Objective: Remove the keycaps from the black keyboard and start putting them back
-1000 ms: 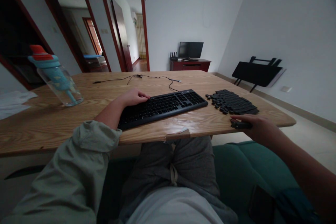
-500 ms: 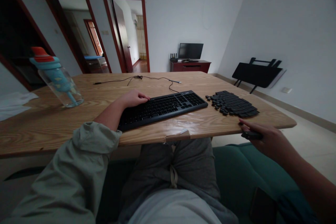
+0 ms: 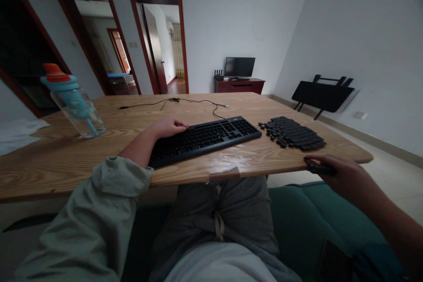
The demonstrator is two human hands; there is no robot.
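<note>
A black full-size keyboard (image 3: 211,136) lies at a slant on the wooden table near its front edge. My left hand (image 3: 170,126) rests over its left part, the fingers bent together at the far edge and covering some keys. To the right of the keyboard, black keycaps (image 3: 294,133) lie in close rows, with a few looser ones on their left side. My right hand (image 3: 337,169) is at the table's front edge, just below these keycaps. It is closed on a small black tool (image 3: 320,168), whose exact kind I cannot make out. Something small and dark shows at its fingertips.
A clear bottle (image 3: 77,108) with a blue and red lid stands at the left, beside white tissues (image 3: 21,134). A thin black cable (image 3: 194,99) runs behind the keyboard. Brown tape (image 3: 224,173) covers part of the front edge of the table (image 3: 115,119).
My right hand has shifted slightly to the right with the black tool. The whole view has tipped up a little. My left hand stays on the keyboard.
</note>
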